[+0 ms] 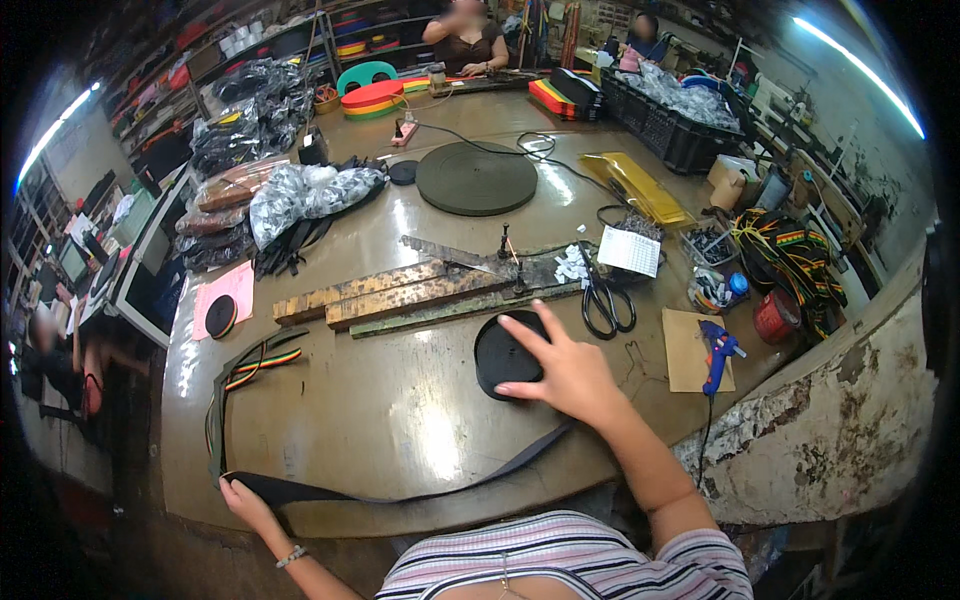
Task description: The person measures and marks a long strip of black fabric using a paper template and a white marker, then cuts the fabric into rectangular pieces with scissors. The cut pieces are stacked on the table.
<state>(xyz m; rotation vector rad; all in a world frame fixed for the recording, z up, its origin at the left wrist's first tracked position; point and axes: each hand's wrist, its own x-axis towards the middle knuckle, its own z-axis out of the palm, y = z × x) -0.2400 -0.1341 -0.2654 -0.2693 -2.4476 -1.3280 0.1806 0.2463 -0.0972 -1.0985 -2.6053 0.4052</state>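
My left hand (240, 500) pinches one end of a long black strap (400, 497) at the table's near left edge. The strap sags along the front edge toward the right, passing below my right forearm. On a coiled black roll of strap (500, 362) lies my right hand (570, 368), its fingers spread across the roll's top and side. Close to my left hand, a bundle of striped and dark straps (222, 400) curves along the left of the table.
Wooden bars (400, 300) lie beyond the roll, with black scissors (605, 305) to their right. A blue glue gun (718, 355) rests on brown card. Farther back are a large dark coil (476, 178) and plastic-wrapped bundles (310, 200). Other people sit around the room.
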